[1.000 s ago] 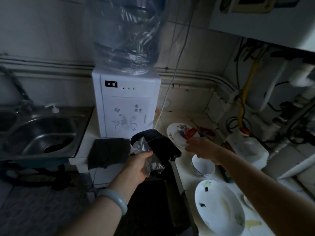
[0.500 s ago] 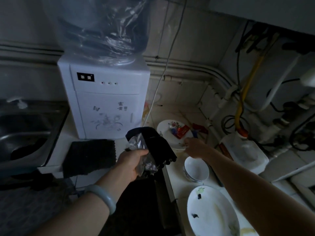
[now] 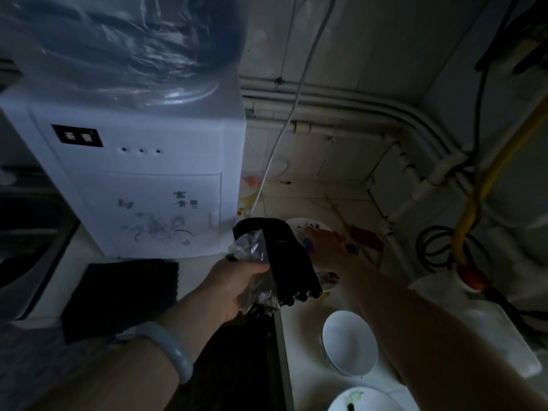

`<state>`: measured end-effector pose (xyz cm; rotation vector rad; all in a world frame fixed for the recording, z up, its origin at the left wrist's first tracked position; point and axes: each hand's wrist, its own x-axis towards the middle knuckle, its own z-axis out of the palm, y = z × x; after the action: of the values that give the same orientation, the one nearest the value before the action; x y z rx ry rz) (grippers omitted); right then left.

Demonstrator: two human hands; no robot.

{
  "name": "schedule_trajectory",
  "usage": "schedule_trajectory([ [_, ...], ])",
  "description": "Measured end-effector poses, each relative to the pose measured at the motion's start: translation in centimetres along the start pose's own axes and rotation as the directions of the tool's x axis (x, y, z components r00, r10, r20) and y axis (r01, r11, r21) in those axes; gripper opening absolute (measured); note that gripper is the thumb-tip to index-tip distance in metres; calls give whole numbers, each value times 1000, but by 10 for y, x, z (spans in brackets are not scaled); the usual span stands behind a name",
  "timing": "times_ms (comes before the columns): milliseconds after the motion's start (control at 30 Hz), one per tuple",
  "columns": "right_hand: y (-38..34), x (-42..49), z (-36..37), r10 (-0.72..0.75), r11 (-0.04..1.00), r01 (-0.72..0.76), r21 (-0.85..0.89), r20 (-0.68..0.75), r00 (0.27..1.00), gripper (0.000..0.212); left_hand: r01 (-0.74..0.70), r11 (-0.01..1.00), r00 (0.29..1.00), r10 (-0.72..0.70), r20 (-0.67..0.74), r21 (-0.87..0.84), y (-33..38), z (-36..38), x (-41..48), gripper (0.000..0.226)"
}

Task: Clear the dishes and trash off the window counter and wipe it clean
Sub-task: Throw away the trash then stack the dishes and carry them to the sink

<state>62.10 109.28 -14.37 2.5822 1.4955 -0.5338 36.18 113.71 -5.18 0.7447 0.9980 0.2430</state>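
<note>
My left hand (image 3: 234,283) is closed around crumpled clear plastic trash (image 3: 252,243) and a black cloth-like item (image 3: 286,258) that hangs over it. My right hand (image 3: 326,247) reaches across the small far plate (image 3: 299,224), which carries bits of coloured wrapper. The hand is blurred, and a bluish scrap shows at its fingertips; I cannot tell whether it is gripped. A red wrapper (image 3: 366,235) lies just beyond the plate. A white bowl (image 3: 350,342) sits nearer, and a soiled white plate (image 3: 364,400) is at the bottom edge.
A white water dispenser (image 3: 142,185) with a wrapped bottle stands at the left, with a dark mat (image 3: 124,295) in front of it. A steel sink (image 3: 26,232) is at far left. A clear plastic jug (image 3: 492,324), pipes and a yellow hose (image 3: 486,185) crowd the right corner.
The view has moved closer and to the right. My right hand has gone farther forward, onto the far plate. My left hand keeps the same hold on the plastic and black item.
</note>
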Motion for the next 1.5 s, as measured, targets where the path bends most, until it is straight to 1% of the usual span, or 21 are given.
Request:
schedule_trajectory([
  [100,1,10,12,8,1000,-7,-16,47,999,69,21,1000,1000,-21,8,-18,2,6,10,28],
  [200,1,18,22,13,1000,-14,-27,-33,999,59,22,999,1000,-23,-11,-23,2,8,20,33],
  [267,1,21,25,3,1000,-5,-29,-50,999,57,23,999,999,-24,-29,-26,0,8,27,35],
  [333,2,23,32,17,996,-15,-86,20,1000,63,22,999,999,-23,-47,-35,-2,7,32,35],
  [400,1,22,37,12,985,1,-174,72,997,65,22,999,998,-24,-53,-39,-4,7,34,33],
  [467,0,21,37,8,978,5,-208,62,998,60,25,999,999,-27,-47,-34,-5,9,34,31],
  [600,-1,16,30,4,979,5,-203,46,999,47,18,999,998,-20,-51,-38,-7,10,33,29],
  [667,1,12,28,-14,987,15,-161,11,1000,43,21,999,998,-23,-53,-36,-9,10,33,28],
  [733,2,5,25,-22,997,18,-80,-45,999,42,21,999,998,-22,-56,-32,-13,9,33,24],
  [800,2,-2,16,8,995,5,101,-131,991,39,21,999,998,-22,-54,-28,-16,7,32,20],
  [867,1,-10,4,65,965,-2,261,-233,970,31,22,999,998,-24,-49,-33,-17,6,32,19],
  [933,-5,-21,-10,135,915,0,403,-306,942,13,22,999,998,-25,-51,-43,-18,6,36,21],
  [1000,-15,-34,-27,194,855,20,519,-355,914,15,24,998,998,-27,-56,-55,-19,7,41,23],
  [1100,-39,-64,-51,187,808,149,569,-489,852,17,36,997,999,-38,-37,-72,-22,14,48,27],
  [1167,-57,-89,-59,127,795,238,558,-537,834,23,37,994,999,-39,-13,-99,-26,20,50,28],
  [1200,-65,-100,-60,81,797,259,546,-522,849,24,33,992,999,-34,0,-121,-28,24,51,28],
  [1267,-75,-119,-56,-20,806,269,527,-430,903,22,31,981,999,-23,43,-189,-28,32,50,28],
  [1333,-80,-131,-50,-83,831,248,498,-329,941,20,39,962,997,-19,77,-269,-27,38,49,37],
  [1400,-79,-136,-44,-93,826,231,515,-280,956,20,76,949,994,-46,104,-306,-25,41,48,46],
  [1433,-79,-137,-42,-87,815,224,535,-269,959,20,90,950,992,-57,115,-300,-25,41,48,46],
  [1500,-76,-137,-39,-61,797,198,571,-249,967,20,104,958,989,-70,134,-269,-27,40,49,39],
])
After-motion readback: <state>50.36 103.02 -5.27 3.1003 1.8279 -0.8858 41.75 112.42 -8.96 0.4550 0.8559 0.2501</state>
